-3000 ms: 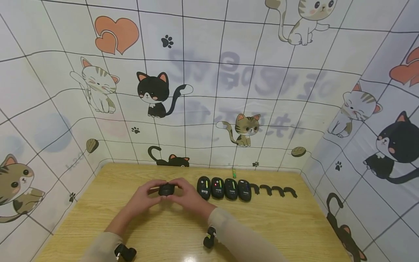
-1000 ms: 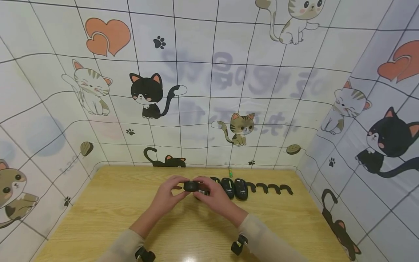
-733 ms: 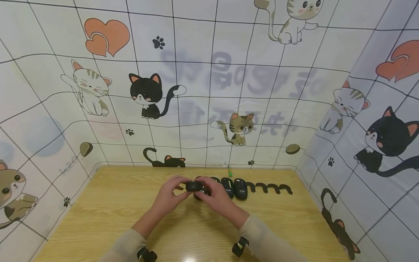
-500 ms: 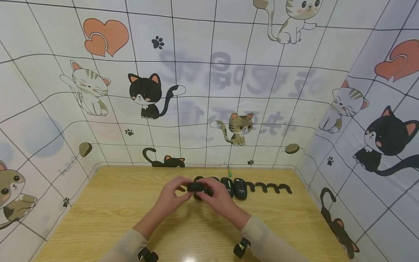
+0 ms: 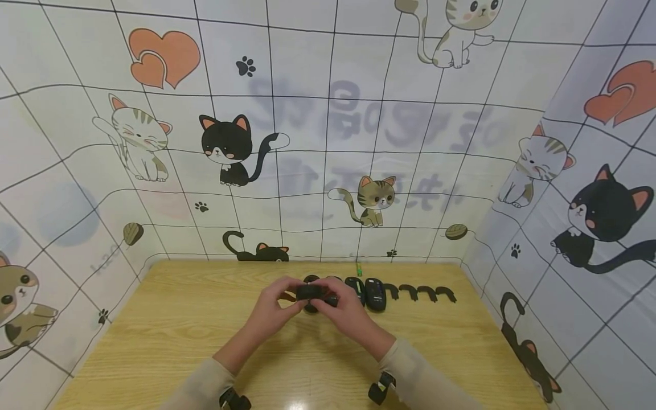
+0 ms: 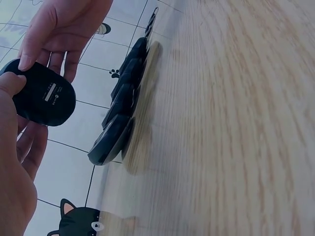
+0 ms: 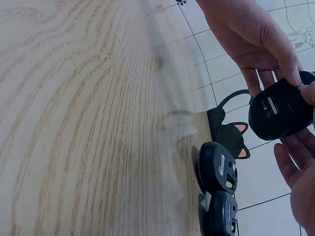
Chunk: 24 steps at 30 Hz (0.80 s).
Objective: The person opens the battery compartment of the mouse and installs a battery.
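Both hands hold one black computer mouse (image 5: 309,292) up over the table, in front of a row of similar mice. My left hand (image 5: 273,304) grips its left end, and my right hand (image 5: 344,307) grips the right end. In the left wrist view, the held mouse's flat underside (image 6: 42,98) shows a small white label, with both thumbs pressing on it and fingers behind. The right wrist view shows the same labelled underside (image 7: 275,113). Beyond the hands, more mice (image 5: 376,294) lie bottom up, side by side; the leftmost are partly hidden by the hands.
Several black arched pieces (image 5: 408,292) continue the row to the right. A small green cylinder (image 5: 359,269) lies behind the mice near the wall. The wooden table (image 5: 287,364) meets a cat-printed tiled backdrop (image 5: 307,142) at its back edge.
Both hands have carried the mouse rightward, from left of the row to in front of its leftmost mice. It has drifted slightly further right in the last second. The head view has shifted a little.
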Motion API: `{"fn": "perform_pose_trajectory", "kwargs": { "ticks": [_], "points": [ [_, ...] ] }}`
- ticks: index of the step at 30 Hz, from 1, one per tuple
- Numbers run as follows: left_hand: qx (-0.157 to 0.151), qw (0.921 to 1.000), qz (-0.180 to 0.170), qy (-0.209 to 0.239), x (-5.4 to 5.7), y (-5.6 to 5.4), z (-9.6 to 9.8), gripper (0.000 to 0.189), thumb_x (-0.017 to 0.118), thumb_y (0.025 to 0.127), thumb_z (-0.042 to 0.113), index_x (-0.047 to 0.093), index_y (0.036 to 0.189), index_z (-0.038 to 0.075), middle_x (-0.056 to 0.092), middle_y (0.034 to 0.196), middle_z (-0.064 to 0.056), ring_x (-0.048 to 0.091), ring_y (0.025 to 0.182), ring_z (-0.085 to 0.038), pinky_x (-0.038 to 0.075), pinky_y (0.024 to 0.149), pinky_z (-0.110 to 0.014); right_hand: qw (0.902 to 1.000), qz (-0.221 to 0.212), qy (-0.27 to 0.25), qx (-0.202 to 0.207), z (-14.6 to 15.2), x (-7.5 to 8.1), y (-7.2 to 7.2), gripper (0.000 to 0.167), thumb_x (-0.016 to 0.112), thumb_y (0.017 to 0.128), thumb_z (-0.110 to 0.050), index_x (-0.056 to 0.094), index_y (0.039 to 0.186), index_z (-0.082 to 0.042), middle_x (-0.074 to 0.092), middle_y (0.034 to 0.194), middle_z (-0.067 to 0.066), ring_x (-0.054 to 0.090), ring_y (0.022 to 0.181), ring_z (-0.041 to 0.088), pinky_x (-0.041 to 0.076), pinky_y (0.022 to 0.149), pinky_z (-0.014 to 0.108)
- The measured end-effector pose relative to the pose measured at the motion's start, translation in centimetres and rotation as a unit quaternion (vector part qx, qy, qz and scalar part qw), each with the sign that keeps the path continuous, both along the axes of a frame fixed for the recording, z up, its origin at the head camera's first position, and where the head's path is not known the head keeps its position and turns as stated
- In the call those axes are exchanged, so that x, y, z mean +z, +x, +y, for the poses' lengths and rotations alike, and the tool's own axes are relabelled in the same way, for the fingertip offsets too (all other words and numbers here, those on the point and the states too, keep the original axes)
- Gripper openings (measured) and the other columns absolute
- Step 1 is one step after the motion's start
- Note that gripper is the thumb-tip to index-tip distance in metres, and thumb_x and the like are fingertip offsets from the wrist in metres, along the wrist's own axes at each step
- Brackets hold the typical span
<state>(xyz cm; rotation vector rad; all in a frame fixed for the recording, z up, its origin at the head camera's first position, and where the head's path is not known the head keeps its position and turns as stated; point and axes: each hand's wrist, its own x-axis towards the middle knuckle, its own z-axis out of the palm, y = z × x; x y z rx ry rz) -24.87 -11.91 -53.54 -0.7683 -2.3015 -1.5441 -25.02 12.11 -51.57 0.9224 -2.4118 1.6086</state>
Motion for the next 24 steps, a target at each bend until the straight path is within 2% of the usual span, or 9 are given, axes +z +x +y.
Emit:
{"fn": "perform_pose_trajectory", "kwargs": {
  "ticks": [7, 17, 21, 24],
  "points": [
    [-0.01, 0.9997, -0.01, 0.022, 0.1, 0.3, 0.4, 0.032, 0.086, 0.099, 0.013, 0.075, 0.128, 0.023, 0.074, 0.118, 0.006, 0.072, 0.108, -0.017, 0.066, 0.092, -0.042, 0.9992, -0.038, -0.011, 0.001, 0.2, 0.3, 0.3, 0.033, 0.079, 0.106, -0.021, 0.072, 0.138, -0.023, 0.072, 0.122, -0.004, 0.071, 0.114, 0.018, 0.063, 0.098, 0.046],
    [-0.001, 0.9954, -0.089, 0.035, 0.5, 0.9, 0.9, 0.031, 0.085, 0.101, 0.017, 0.075, 0.13, 0.024, 0.074, 0.118, 0.003, 0.072, 0.108, -0.019, 0.066, 0.082, -0.033, 0.9956, -0.089, -0.031, 0.002, 0.5, 0.5, 0.7, 0.031, 0.077, 0.108, -0.023, 0.072, 0.139, -0.024, 0.074, 0.122, -0.001, 0.072, 0.112, 0.021, 0.062, 0.094, 0.033],
    [0.0, 0.994, -0.101, 0.04, 0.6, 1.1, 1.0, 0.032, 0.084, 0.101, 0.015, 0.075, 0.132, 0.022, 0.074, 0.123, 0.001, 0.073, 0.104, -0.019, 0.065, 0.079, -0.033, 0.9933, -0.107, -0.043, 0.007, 0.5, 0.4, 0.7, 0.031, 0.076, 0.108, -0.023, 0.071, 0.139, -0.024, 0.073, 0.122, 0.002, 0.071, 0.115, 0.022, 0.062, 0.096, 0.033],
    [-0.006, 0.993, -0.108, 0.047, 0.6, 1.1, 1.1, 0.034, 0.083, 0.102, 0.014, 0.074, 0.134, 0.021, 0.074, 0.125, -0.001, 0.073, 0.102, -0.02, 0.066, 0.076, -0.033, 0.9924, -0.115, -0.043, 0.007, 0.5, 0.4, 0.8, 0.032, 0.076, 0.108, -0.023, 0.071, 0.139, -0.024, 0.072, 0.12, 0.003, 0.072, 0.11, 0.022, 0.065, 0.09, 0.034]
  ]
}}
